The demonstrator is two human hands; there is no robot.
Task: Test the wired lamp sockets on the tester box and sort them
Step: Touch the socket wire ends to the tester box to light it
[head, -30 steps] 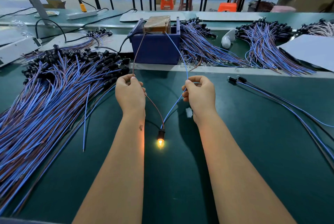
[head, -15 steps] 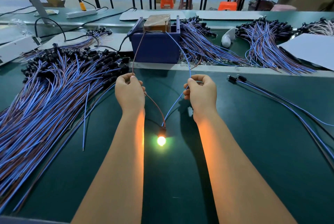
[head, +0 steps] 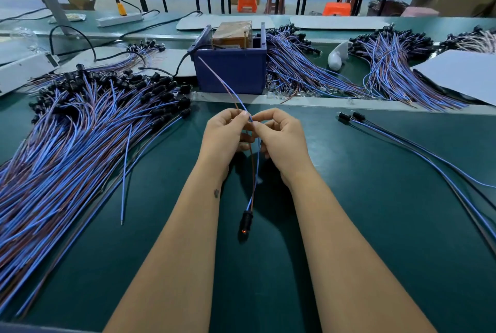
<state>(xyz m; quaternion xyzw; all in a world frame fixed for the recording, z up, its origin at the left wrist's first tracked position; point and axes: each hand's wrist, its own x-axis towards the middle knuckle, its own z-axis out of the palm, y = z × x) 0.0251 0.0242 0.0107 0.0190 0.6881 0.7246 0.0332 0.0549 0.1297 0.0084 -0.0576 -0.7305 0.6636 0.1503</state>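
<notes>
While socket point(head: 246, 221) dangles, both hands pinch its wires: L point(head: 225, 136), R point(head: 281, 139).

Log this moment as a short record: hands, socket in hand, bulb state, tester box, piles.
left hand: pinches both wires
right hand: pinches both wires
held socket: hangs below the hands, over the mat
bulb: only a faint orange glow
tester box: blue, behind the hands
big pile: left
small group: two sockets, right
</notes>
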